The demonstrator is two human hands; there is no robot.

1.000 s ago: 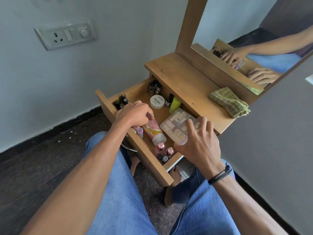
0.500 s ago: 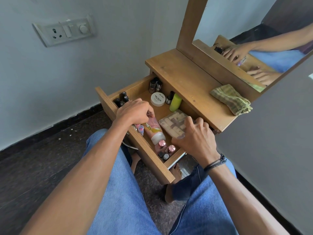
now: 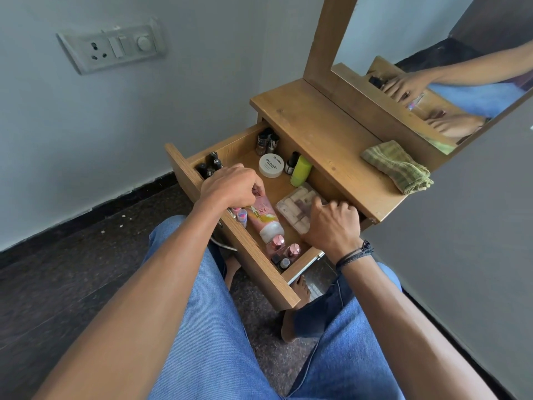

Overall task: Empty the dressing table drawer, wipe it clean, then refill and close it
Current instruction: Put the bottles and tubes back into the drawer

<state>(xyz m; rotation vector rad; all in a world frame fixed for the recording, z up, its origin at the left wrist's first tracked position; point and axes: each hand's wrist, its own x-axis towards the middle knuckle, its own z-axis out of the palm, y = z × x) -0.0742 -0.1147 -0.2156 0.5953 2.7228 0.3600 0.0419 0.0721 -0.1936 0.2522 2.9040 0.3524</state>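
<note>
Drawer (image 3: 230,145) stood open, still full. Left hand (image 3: 230,186): fingers curled together, pinched tube (image 3: 264,219) lying flat mid-drawer. Right hand (image 3: 331,226): fingers curled over box (image 3: 294,206) at drawer's right. Cloth (image 3: 398,166) lay folded on tabletop (image 3: 317,134).

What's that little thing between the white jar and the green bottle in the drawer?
A small dark bottle stands there, close between the white jar and the green bottle. The head view shows it.
</note>
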